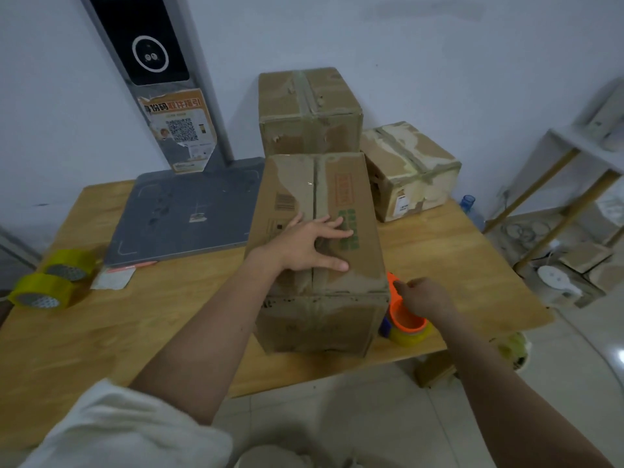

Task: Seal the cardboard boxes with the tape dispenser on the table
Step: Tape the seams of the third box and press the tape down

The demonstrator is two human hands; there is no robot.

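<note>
With the left hand (314,244) pressed flat, fingers spread, across the near box's (317,238) centre seam, the right hand (423,297), its grip closing on the orange tape dispenser (403,317) just right of that box, should lift cleanly before taping.

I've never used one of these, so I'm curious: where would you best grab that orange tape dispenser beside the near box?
Probably by its orange handle, coming from above on the right. The tape dispenser sits tight against the right wall of the near box, so only its top and right side are free. The right hand already grips it there, while the left hand rests flat on the box top.
</note>
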